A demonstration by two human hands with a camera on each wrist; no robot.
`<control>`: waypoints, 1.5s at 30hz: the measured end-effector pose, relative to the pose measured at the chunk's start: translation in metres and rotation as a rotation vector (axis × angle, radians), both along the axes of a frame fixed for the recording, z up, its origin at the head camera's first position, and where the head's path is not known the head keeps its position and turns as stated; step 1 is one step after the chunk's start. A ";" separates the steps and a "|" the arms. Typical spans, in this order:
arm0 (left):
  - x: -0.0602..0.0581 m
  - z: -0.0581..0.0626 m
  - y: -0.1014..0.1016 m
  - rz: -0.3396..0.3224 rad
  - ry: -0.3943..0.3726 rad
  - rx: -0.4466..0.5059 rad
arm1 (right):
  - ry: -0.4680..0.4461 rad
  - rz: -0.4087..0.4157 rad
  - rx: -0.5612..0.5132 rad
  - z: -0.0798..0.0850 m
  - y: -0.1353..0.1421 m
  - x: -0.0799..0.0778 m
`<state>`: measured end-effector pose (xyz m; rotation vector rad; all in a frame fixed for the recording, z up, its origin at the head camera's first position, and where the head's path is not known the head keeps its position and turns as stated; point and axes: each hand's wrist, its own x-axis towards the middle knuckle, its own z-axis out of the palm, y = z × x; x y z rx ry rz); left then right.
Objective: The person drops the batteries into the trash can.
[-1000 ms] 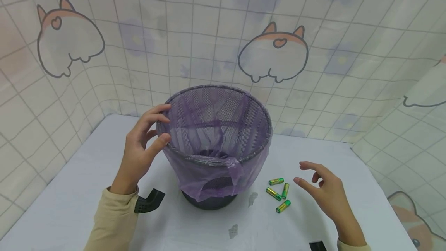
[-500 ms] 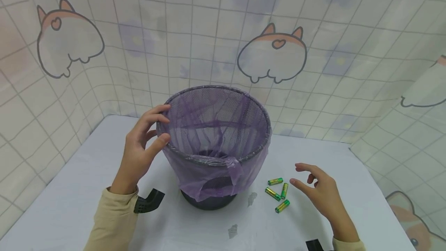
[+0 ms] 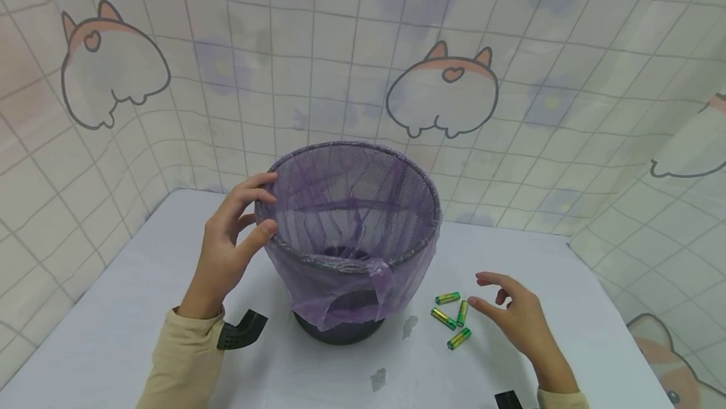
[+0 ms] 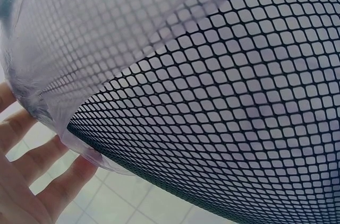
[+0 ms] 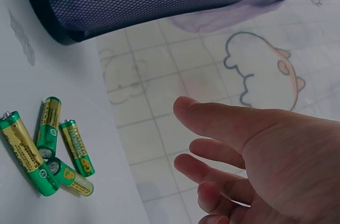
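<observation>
A black mesh wastebasket (image 3: 338,331) stands upright on the table, lined with a purple plastic bag (image 3: 351,302) folded over its rim. My left hand (image 3: 229,232) holds the rim on its left side, fingers and thumb curved over the edge; in the left wrist view its fingers (image 4: 64,184) touch the bag at the rim. Right of the basket lie several green-and-gold batteries (image 3: 459,338), also close together in the right wrist view, where one battery (image 5: 77,147) lies at the group's edge. Just right of them hovers my right hand (image 3: 510,311), thumb and fingers apart, holding nothing.
The white table (image 3: 317,380) has two grey patches, one grey patch (image 3: 378,379) near the front. Behind and beside it hangs a grid-patterned curtain (image 3: 334,69) with cartoon animals.
My right hand has moved left and slightly down in the head view, closer to the batteries. My left hand stays on the basket's rim, and the batteries lie where they were.
</observation>
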<state>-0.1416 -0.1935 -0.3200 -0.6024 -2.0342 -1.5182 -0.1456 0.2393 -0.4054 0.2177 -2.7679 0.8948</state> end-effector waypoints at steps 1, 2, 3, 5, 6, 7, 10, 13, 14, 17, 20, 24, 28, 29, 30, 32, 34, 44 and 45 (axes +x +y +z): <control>0.000 0.000 0.000 0.001 -0.001 -0.002 | -0.008 0.000 0.000 -0.001 0.000 0.000; 0.000 0.000 0.000 0.002 -0.001 -0.003 | -0.015 0.002 0.000 -0.002 0.000 -0.001; 0.001 0.000 0.000 0.003 -0.002 -0.004 | -0.024 0.003 -0.001 -0.003 0.000 -0.001; 0.001 0.000 0.000 0.001 -0.002 -0.001 | -0.035 0.005 0.003 -0.005 0.000 -0.002; 0.001 0.000 -0.001 0.000 -0.001 0.002 | -0.042 0.005 0.005 -0.006 0.000 -0.003; 0.002 0.000 -0.001 -0.002 -0.002 0.005 | -0.051 0.004 0.007 -0.007 0.000 -0.003; 0.003 0.000 -0.001 -0.004 -0.006 0.013 | -0.080 0.004 0.011 -0.009 -0.002 -0.004; 0.003 0.000 -0.001 -0.003 -0.008 0.015 | -0.111 0.000 0.012 -0.010 -0.004 -0.005; 0.003 0.000 -0.001 -0.002 -0.008 0.014 | -0.122 -0.002 0.013 -0.011 -0.004 -0.005; 0.003 0.001 -0.001 -0.001 -0.006 0.013 | -0.158 -0.004 0.009 -0.013 -0.005 -0.006; 0.003 0.001 -0.002 0.000 -0.003 0.011 | -0.188 0.000 0.005 -0.015 -0.006 -0.008; 0.003 0.000 -0.002 0.001 -0.004 0.011 | -0.229 -0.001 0.006 -0.019 -0.008 -0.009; 0.004 0.000 -0.002 0.002 -0.006 0.010 | -0.260 0.001 0.009 -0.022 -0.008 -0.010; 0.004 0.000 -0.002 0.002 -0.005 0.011 | -0.261 0.004 0.009 -0.023 -0.008 -0.010; 0.004 0.000 -0.002 0.002 -0.004 0.011 | -0.262 0.008 0.008 -0.023 -0.008 -0.010; 0.003 0.000 -0.002 0.001 0.001 0.012 | -0.260 0.016 0.004 -0.025 -0.008 -0.011; 0.003 0.001 -0.002 -0.001 0.003 0.012 | -0.271 0.021 -0.002 -0.026 -0.009 -0.011; 0.001 0.001 0.000 -0.018 0.013 0.023 | -0.334 0.011 -0.008 -0.036 -0.011 -0.013; 0.000 0.000 0.000 -0.025 0.015 0.028 | -0.332 0.011 -0.008 -0.037 -0.011 -0.013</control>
